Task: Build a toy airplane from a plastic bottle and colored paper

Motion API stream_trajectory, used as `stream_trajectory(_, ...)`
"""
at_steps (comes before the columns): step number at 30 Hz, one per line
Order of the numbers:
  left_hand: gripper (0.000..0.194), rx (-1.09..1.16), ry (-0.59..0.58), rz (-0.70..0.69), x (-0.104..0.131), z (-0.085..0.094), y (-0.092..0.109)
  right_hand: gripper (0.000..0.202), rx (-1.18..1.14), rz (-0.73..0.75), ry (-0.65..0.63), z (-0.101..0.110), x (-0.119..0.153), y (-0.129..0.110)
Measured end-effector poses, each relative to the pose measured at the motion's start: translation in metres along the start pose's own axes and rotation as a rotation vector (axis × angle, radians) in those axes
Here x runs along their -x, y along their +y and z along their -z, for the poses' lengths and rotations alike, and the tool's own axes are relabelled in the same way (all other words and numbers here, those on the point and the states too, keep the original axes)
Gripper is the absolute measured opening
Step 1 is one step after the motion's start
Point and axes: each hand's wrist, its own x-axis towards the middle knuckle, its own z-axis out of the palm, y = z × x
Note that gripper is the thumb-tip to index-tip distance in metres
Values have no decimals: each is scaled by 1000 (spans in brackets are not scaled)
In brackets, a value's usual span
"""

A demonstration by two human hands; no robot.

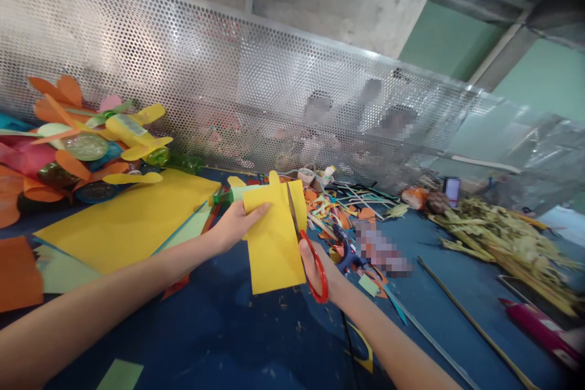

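Yellow paper [274, 250] is pinched at its left edge by my left hand [237, 222], thumb on top. Red-handled scissors [321, 277] sit in my right hand [320, 268], their blades pointing away from me across the right part of the sheet. A cut separates a strip on the right side, and the strip's top remains beside the sheet. Behind the sheet's upper left lies a green bottle [223, 197], partly hidden. Larger yellow sheets [132, 219] rest on the blue table to the left of my hands.
Bottles with paper petals [86, 146] pile up at the left. Paper scraps [336, 210], a blue tool [351, 256], dried husks [516, 237], a stick [470, 320] and a magenta item [542, 329] lie at the right. A perforated metal panel [183, 73] stands behind.
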Motion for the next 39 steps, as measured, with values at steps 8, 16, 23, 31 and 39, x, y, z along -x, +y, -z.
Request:
stream_trajectory(8, 27, 19, -24, -2, 0, -1, -2, 47, 58, 26, 15, -5, -1, 2)
stream_trajectory(16, 29, 29, -21, 36, 2, -2, 1, 46, 117, 44, 54, -7, -2, 4)
stream_trajectory(23, 28, 55, -15, 20, 2, -3, -1, 50, 187, 7, 54, -9, -3, 9)
stream_trajectory(31, 35, 100, -6, 32, -4, 4, -12, 49, 88, -74, 83, -15, -4, 10)
stream_trajectory(39, 40, 183, 9, 161, -11, 13, -23, 58, -195, -298, -10, -25, -1, 13)
